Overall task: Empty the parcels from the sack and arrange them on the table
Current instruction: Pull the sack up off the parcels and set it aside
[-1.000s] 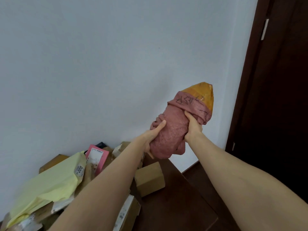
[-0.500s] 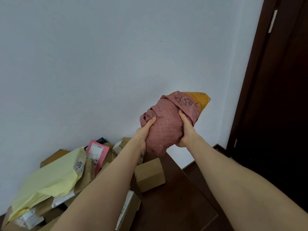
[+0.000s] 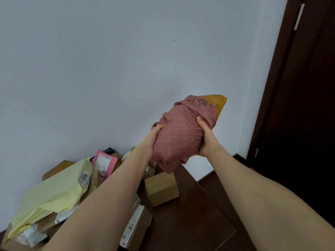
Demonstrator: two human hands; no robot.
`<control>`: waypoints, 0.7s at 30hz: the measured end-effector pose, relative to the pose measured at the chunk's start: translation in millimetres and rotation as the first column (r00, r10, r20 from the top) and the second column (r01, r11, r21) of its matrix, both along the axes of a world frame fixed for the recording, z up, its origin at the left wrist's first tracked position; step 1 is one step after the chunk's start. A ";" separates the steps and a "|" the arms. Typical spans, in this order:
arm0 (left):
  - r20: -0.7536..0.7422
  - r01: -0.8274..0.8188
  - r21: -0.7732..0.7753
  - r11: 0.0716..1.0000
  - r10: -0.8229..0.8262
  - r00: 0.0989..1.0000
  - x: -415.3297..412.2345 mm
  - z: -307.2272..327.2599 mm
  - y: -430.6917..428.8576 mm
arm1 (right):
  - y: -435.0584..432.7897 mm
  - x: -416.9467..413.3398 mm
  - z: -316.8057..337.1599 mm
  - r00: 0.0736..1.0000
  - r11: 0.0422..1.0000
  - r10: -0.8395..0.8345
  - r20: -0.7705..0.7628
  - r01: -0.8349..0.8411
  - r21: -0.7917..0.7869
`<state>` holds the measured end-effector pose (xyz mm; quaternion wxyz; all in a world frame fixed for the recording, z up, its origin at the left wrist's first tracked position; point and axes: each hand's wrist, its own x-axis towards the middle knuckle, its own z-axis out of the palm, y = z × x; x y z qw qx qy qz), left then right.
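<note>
I hold a bunched-up pink woven sack (image 3: 178, 136) in the air above the far end of the dark wooden table (image 3: 190, 223). Black writing runs across its upper fold. An orange parcel (image 3: 218, 103) sticks out of the sack's top right. My left hand (image 3: 151, 140) grips the sack's left side and my right hand (image 3: 205, 138) grips its right side, thumb pressed into the cloth. Parcels lie piled on the table's left: a pale yellow bag (image 3: 52, 194), a pink mailer (image 3: 104, 164) and a small cardboard box (image 3: 161, 188).
A long labelled carton (image 3: 135, 227) lies by my left forearm, with more brown boxes (image 3: 54, 169) against the white wall. A dark wooden door (image 3: 299, 105) stands at the right. Bare tabletop shows on the near right side.
Both hands have lowered the sack and squeezed it shorter. The orange parcel has tilted over to the right and shows less.
</note>
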<state>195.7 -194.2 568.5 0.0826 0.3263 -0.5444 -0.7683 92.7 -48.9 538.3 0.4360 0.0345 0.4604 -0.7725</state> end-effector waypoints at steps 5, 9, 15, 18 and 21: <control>-0.016 -0.009 0.035 0.999 0.009 1.000 5.9 3.6 -3.5 | -4.5 8.9 -7.6 0.995 0.993 0.089 0.036 -0.086 -0.079; 0.126 -0.054 -0.043 0.998 0.059 0.990 12.5 -8.6 -16.8 | -16.7 10.8 -14.9 0.999 1.000 0.002 0.048 -0.002 -0.008; 0.438 0.052 -0.160 0.986 0.024 0.898 29.2 -14.8 -24.3 | -35.8 1.5 -28.7 0.952 0.943 -0.303 0.028 0.296 0.151; 0.401 -0.024 0.031 0.999 0.010 0.916 30.6 -16.7 -16.0 | -42.6 4.1 -33.4 0.965 0.965 -0.249 0.085 0.240 0.103; 0.300 -0.126 0.091 0.988 0.094 0.949 32.8 -23.2 -14.0 | -46.8 13.5 -32.8 0.991 0.997 -0.064 0.121 0.059 0.043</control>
